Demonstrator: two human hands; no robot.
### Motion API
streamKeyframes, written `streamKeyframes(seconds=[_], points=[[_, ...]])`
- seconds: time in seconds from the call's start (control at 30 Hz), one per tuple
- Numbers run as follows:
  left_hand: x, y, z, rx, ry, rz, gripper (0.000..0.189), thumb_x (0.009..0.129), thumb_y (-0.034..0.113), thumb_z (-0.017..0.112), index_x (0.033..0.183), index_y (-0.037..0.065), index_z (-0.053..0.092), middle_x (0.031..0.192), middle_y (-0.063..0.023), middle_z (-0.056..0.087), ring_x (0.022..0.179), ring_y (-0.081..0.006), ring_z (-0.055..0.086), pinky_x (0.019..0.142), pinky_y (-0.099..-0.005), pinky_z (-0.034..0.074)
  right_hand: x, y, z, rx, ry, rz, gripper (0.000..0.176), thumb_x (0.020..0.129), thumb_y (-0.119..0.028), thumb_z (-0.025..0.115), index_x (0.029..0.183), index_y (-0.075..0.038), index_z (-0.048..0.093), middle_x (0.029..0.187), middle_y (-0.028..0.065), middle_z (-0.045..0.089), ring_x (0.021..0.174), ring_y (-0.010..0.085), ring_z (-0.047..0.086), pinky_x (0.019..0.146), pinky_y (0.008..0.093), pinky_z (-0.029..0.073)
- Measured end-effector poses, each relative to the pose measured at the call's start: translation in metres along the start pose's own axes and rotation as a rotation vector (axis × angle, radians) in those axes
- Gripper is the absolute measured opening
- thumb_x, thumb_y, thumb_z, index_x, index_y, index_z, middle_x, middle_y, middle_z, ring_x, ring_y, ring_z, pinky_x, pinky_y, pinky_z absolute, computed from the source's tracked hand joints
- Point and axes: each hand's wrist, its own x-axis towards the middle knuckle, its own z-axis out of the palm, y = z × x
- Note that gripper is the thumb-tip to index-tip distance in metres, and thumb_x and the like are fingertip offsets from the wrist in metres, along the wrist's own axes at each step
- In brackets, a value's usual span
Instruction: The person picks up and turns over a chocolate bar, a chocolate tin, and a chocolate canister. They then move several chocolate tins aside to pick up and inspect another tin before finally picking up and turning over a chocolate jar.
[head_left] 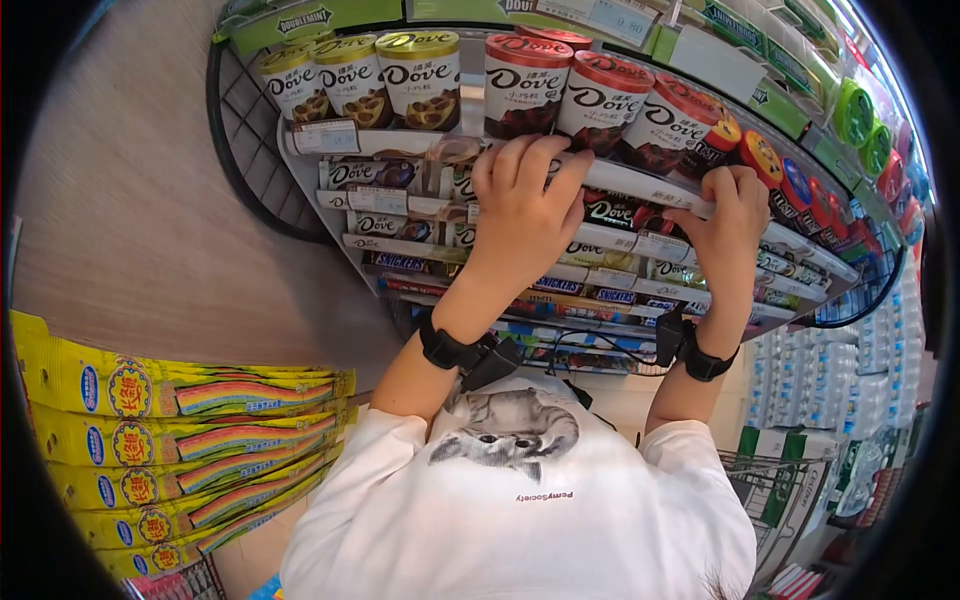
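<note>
My left hand [530, 195] curls its fingers over the front edge [625, 180] of the top candy shelf, just below a red-lidded Dove chocolate cup [525, 85]. Farther right, my right hand [730, 212] grips the same edge, its fingers bent on top and its thumb lower down. Near it stand another red-lidded Dove cup [670, 118] and small round candy tubs [760, 158]. Between the hands, a dark Dove bar [612, 212] lies on the tier below. The undersides of both hands are hidden.
Yellow-lidded Dove cups [420, 80] stand at the shelf's left. Lower tiers hold Snickers bars [615, 296]. A black wire basket side [250, 170] borders the rack. Yellow candy bags [180, 390] hang at left; bottled-water packs [820, 370] are stacked at right.
</note>
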Motion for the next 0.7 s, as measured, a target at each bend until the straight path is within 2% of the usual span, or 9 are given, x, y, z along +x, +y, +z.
streamKeyframes(seconds=[0.33,0.43,0.53,0.6,0.63,0.7], points=[[0.002,0.003,0.005,-0.006,0.043,0.005,0.033,0.072,0.009,0.069,0.102,0.017,0.058,0.104,-0.0013,0.052,0.104,-0.0252,0.047,0.091,-0.0429,0.031,-0.001,0.005,0.002,0.028,-0.011,-0.004,0.046,0.053,-0.015,0.082,0.085,-0.010,0.050,0.093,0.0065,0.049,0.092,0.0301,0.047,0.078,0.0429,0.036],[0.001,0.005,0.006,-0.012,0.060,-0.001,0.032,0.072,0.009,0.069,0.101,0.017,0.058,0.102,-0.0011,0.053,0.102,-0.0250,0.047,0.090,-0.0430,0.031,-0.004,0.009,0.001,0.019,-0.013,-0.001,0.049,0.054,-0.016,0.083,0.093,-0.010,0.053,0.098,0.0073,0.050,0.098,0.0303,0.047,0.083,0.0434,0.037],[0.001,0.006,0.006,-0.002,0.072,-0.005,0.032,0.071,0.009,0.070,0.100,0.017,0.058,0.101,-0.0008,0.053,0.100,-0.0245,0.048,0.090,-0.0431,0.031,-0.010,0.014,-0.012,0.037,0.062,-0.036,0.047,0.060,-0.015,0.080,0.101,-0.010,0.058,0.104,0.0090,0.053,0.103,0.0310,0.047,0.088,0.0423,0.036],[0.001,0.006,0.006,0.008,0.075,-0.008,0.032,0.071,0.009,0.070,0.100,0.017,0.058,0.101,-0.0007,0.053,0.100,-0.0244,0.048,0.090,-0.0431,0.031,-0.014,0.029,-0.024,0.034,0.105,-0.001,0.039,0.071,-0.012,0.073,0.108,-0.011,0.061,0.109,0.0105,0.054,0.106,0.0312,0.048,0.091,0.0406,0.036],[0.001,0.007,0.007,0.004,0.080,-0.010,0.032,0.071,0.008,0.070,0.100,0.017,0.058,0.101,-0.0007,0.053,0.100,-0.0243,0.048,0.090,-0.0432,0.031,-0.017,0.039,-0.027,0.035,0.104,-0.005,0.039,0.071,-0.012,0.073,0.108,-0.011,0.061,0.109,0.0105,0.054,0.106,0.0312,0.048,0.091,0.0406,0.036],[0.000,0.006,0.009,0.000,0.090,-0.014,0.033,0.070,0.008,0.070,0.099,0.017,0.058,0.101,-0.0007,0.053,0.099,-0.0243,0.048,0.090,-0.0432,0.031,-0.023,0.061,-0.031,-0.103,0.160,0.036,0.026,0.080,-0.009,0.065,0.106,-0.011,0.064,0.107,0.0113,0.055,0.103,0.0306,0.050,0.090,0.0394,0.037]])
